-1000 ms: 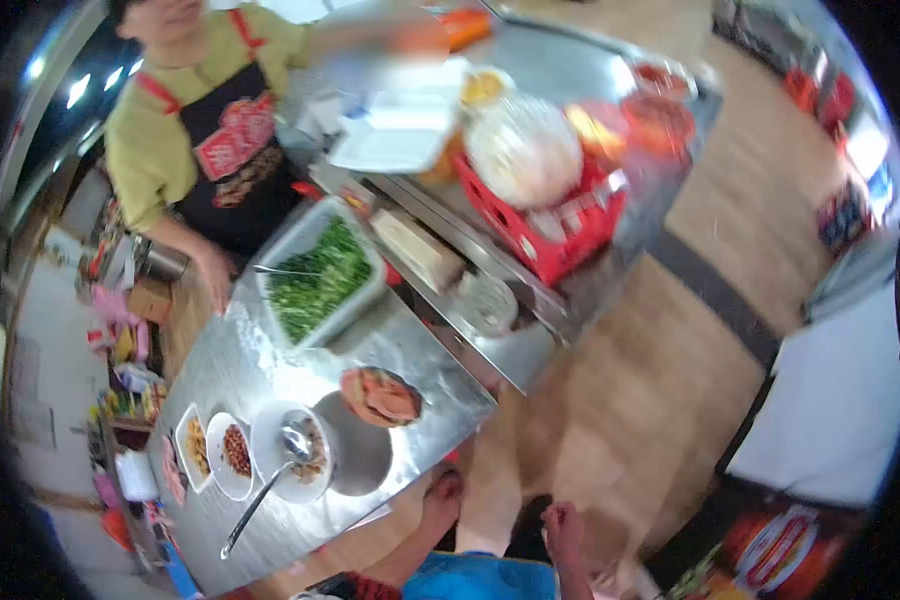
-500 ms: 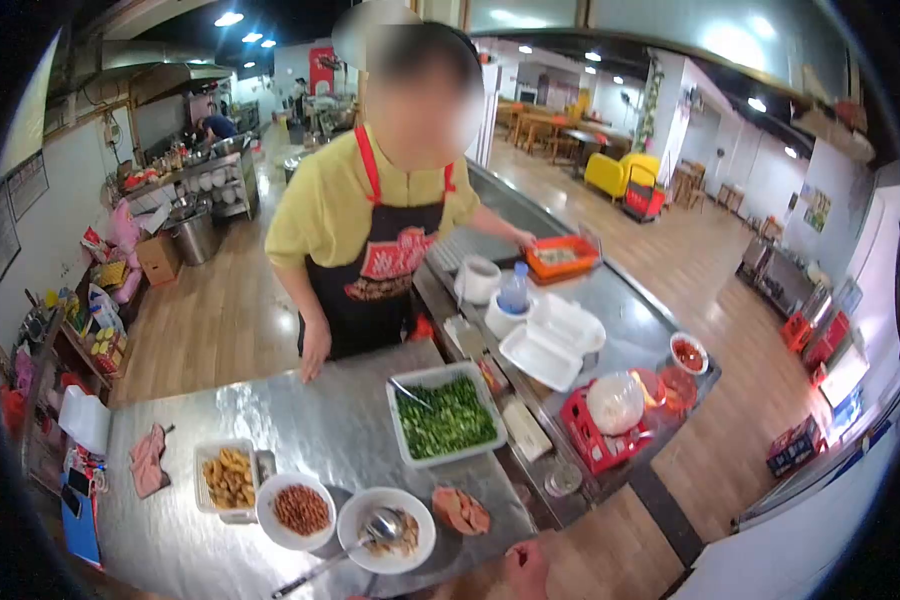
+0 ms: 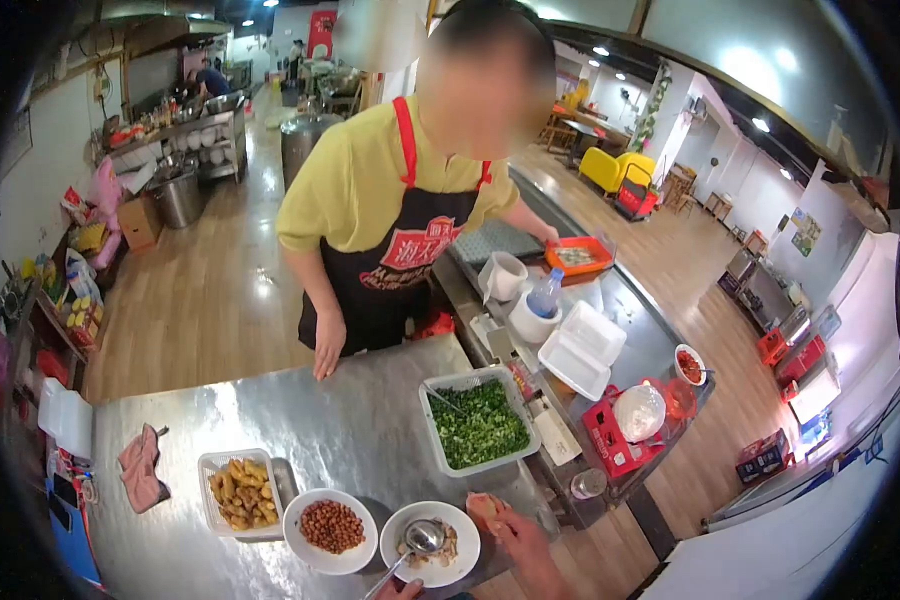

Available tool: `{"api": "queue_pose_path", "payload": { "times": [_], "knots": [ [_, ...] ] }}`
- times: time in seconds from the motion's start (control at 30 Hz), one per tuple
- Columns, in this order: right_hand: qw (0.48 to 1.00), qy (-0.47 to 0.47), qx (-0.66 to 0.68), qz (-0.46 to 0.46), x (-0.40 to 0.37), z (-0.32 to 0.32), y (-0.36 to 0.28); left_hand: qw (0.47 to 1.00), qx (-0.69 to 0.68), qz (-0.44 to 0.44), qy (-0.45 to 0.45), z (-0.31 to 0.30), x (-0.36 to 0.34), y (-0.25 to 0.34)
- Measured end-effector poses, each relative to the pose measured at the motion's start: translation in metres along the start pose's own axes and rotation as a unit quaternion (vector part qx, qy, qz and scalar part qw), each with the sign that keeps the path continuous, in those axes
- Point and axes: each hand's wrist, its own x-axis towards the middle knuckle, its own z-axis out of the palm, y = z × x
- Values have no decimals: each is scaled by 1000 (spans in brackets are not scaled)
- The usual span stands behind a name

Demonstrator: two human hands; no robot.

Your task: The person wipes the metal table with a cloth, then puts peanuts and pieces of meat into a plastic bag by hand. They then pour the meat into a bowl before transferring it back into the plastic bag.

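The left hand (image 3: 402,591) is mostly cut off at the bottom, so nobody can tell if it is gripping anything; its tip shows close to the bowl (image 3: 470,545) and the spoon (image 3: 425,537) handle. The right hand (image 3: 518,538) hides part of a pink bundle (image 3: 485,506). Its fingers are bent and touch the bundle, but how tightly they grip is hard to see. The bundle is on the table (image 3: 320,425), just right of the bowl and below the greens (image 3: 482,425). The table's edge is near, with floor (image 3: 575,560) past it. Bare metal lies left of the greens.
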Motion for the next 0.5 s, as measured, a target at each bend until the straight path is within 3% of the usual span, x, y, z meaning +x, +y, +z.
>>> {"api": "queue_pose_path", "payload": {
  "times": [0.03, 0.07, 0.13, 0.2, 0.23, 0.4, 0.5],
  "knots": [
    [975, -94, 187, 71, 5, -1, -13, 1000, -3, -7, 0, 1, 1, -7],
    [975, -96, 185, 74, 12, 1, -20, 999, -42, -5, 28, 3, 7, -18],
    [957, -252, 128, 60, 20, 6, -28, 995, -84, -10, 56, 5, 16, -39],
    [950, -291, 102, 53, 28, 8, -29, 992, -69, -96, 54, 1, 19, -47],
    [942, -324, 75, 39, 33, 7, -30, 984, -127, -87, 90, 3, 18, -51],
    [914, -401, 59, 24, 52, 8, -41, 977, -97, -106, 156, 3, -7, -19],
    [887, -435, -20, -152, 56, 13, -44, 971, -88, -117, 189, -1, -24, -20]
  ]
}}
